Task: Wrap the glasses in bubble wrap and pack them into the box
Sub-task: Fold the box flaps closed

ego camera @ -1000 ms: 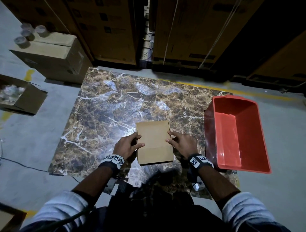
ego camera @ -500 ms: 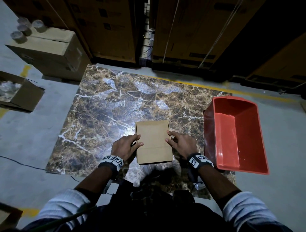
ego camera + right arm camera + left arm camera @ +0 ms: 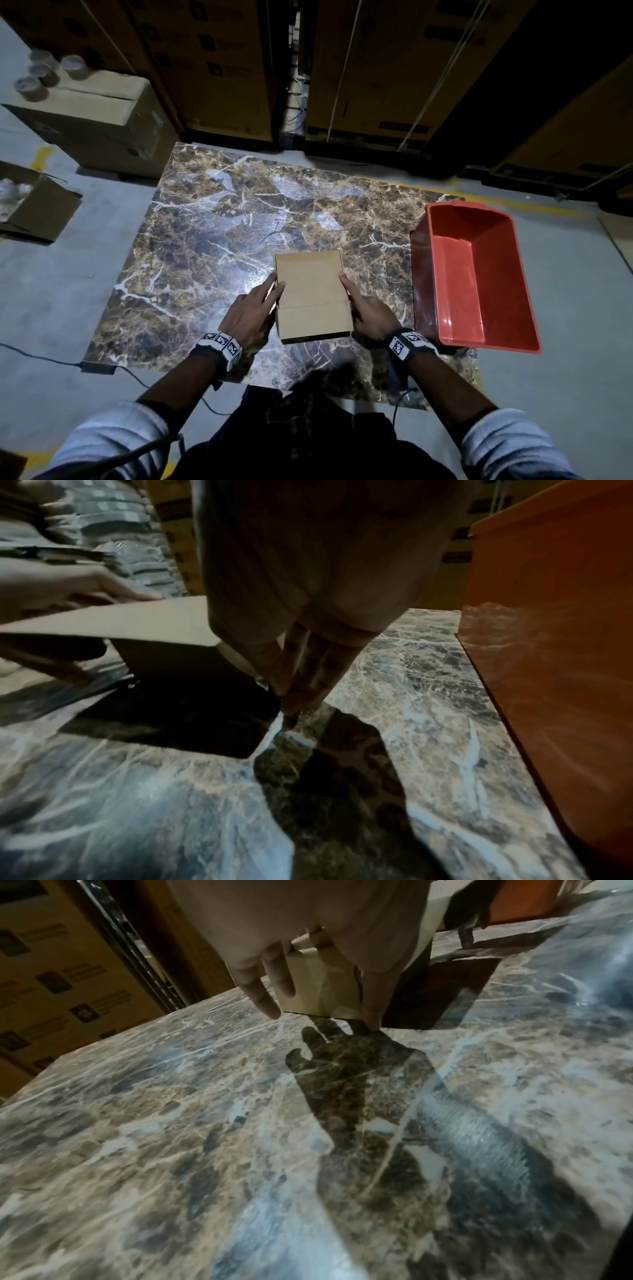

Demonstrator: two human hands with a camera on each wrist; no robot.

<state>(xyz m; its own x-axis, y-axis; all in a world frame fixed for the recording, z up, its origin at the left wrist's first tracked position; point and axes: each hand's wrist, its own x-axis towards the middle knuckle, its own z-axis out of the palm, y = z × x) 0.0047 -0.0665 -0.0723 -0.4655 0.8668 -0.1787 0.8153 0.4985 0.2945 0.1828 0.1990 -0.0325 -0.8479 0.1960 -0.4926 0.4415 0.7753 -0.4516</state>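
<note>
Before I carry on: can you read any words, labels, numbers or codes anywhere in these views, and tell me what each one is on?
No text can be read.
Stacked cartons behind the table: dark printed panels and lines, too blurred to read.
Left wristband and right wristband: black-and-white square code markers, no letters.
Small cardboard box between the left hand and right hand: plain.
Red bin: no marking visible.

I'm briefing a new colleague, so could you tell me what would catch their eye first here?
A small closed cardboard box sits near the front of the marble-patterned table, with the left hand and right hand flat against its two sides. To its right stands an empty red plastic bin.
</note>
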